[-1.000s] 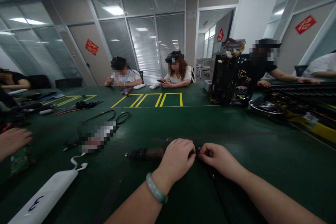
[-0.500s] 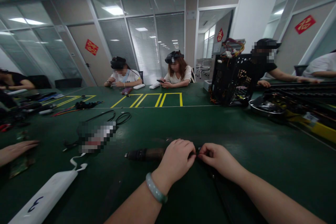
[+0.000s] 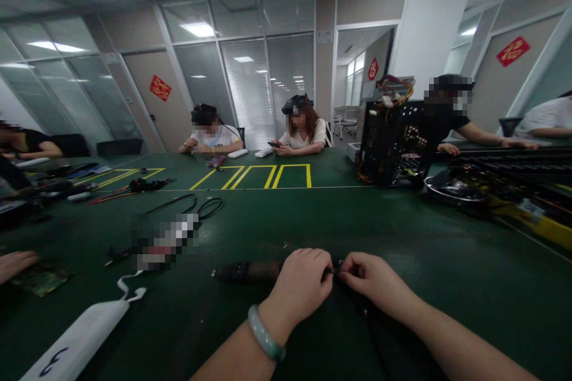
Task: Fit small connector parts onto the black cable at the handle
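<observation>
While a small dark piece (image 3: 334, 271) is pinched at mid-table, its kind cannot be told, as it is too small and mostly hidden. It is gripped between the fingertips (image 3: 353, 262) of the right hand (image 3: 373, 280) and the fingers (image 3: 325, 274) of the left hand (image 3: 300, 286), both hands closed on it. A jade bangle (image 3: 265, 333) is worn on the left wrist. Just left of the pinch, a dark cylindrical tool with a drill-style chuck (image 3: 243, 272) is lying on the green work table (image 3: 429, 238), partly behind the left hand. A thin dark cable (image 3: 364, 315) appears to run nearward from the pinch. Near left, a white pouch marked 3 (image 3: 80, 333) is laid with its white cord (image 3: 129, 292). Farther left, black cables (image 3: 192, 208), a pixelated item (image 3: 165, 242) and a green circuit board (image 3: 42, 281) are seen, the board beside a co-worker's hand (image 3: 13, 265). Green tabletop is seen right of the hands up to a round metal dish (image 3: 453, 189); an open computer chassis (image 3: 393, 143) is stood far right.
</observation>
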Motion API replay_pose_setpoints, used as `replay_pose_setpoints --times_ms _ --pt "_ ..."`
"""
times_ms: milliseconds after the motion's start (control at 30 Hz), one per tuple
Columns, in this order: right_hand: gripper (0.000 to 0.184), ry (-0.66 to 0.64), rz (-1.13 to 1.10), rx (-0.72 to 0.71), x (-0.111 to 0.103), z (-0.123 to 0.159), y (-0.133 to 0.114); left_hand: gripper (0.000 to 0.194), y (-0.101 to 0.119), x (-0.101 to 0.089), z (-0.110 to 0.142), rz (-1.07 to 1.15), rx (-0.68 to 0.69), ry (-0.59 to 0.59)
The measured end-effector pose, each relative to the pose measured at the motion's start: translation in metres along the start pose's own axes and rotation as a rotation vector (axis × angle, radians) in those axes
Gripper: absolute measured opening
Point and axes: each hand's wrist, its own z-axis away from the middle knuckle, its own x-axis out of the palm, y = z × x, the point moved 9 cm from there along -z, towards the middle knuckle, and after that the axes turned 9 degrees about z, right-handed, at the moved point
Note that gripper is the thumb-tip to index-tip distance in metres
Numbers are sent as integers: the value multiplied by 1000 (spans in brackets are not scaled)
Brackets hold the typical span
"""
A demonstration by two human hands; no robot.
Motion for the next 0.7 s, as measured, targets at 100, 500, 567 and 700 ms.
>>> replay_pose_setpoints --times_ms 100,500,567,700 --pt "9 0 3 3 1 0 1 8 -2 3 0 -13 -17 -27" --pt "5 1 77 -34 -2 3 -6 8 -4 2 1 12 -21 -84" --pt "5 0 77 -41 -1 3 -6 7 -2 2 1 9 -20 -95" --pt "5 -10 65 -40 1 4 -6 6 0 1 2 -4 -19 -103"
